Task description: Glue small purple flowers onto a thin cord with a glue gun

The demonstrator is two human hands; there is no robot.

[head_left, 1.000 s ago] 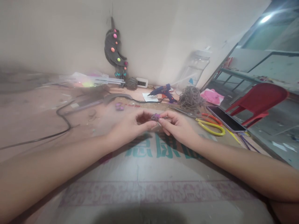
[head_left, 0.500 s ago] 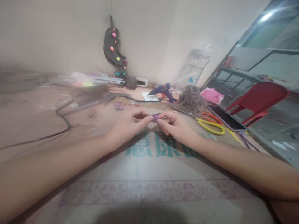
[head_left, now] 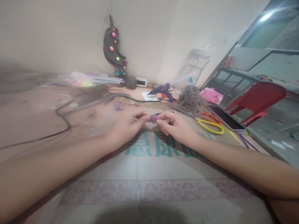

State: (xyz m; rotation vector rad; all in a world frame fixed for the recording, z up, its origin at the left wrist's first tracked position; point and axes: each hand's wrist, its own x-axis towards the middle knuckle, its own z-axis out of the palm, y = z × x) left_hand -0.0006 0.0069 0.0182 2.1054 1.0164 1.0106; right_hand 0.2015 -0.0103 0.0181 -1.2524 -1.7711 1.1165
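Observation:
Between the fingertips of both hands is a small purple piece (head_left: 154, 118), fuzzy and knotted-looking, too small to name exactly. My left hand (head_left: 129, 124) pinches its left side with thumb and forefinger. From the other side my right hand (head_left: 176, 124) pinches it the same way, the remaining fingers curled under. Both hands hover just above a printed cardboard sheet (head_left: 116, 177) with green characters. Another small purple cluster (head_left: 119, 106) lies beyond my left hand.
Scissors with yellow and orange handles (head_left: 211, 127), a phone (head_left: 225, 118) and tangled grey yarn (head_left: 191, 98) lie to the right. A blue glue gun (head_left: 162, 91), white timer (head_left: 141, 82) and water bottle (head_left: 196, 67) stand behind. A grey moon ornament (head_left: 111, 48) hangs on the wall.
The purple piece has turned slightly between my fingertips, and more of it shows. Both hands stay in nearly the same place.

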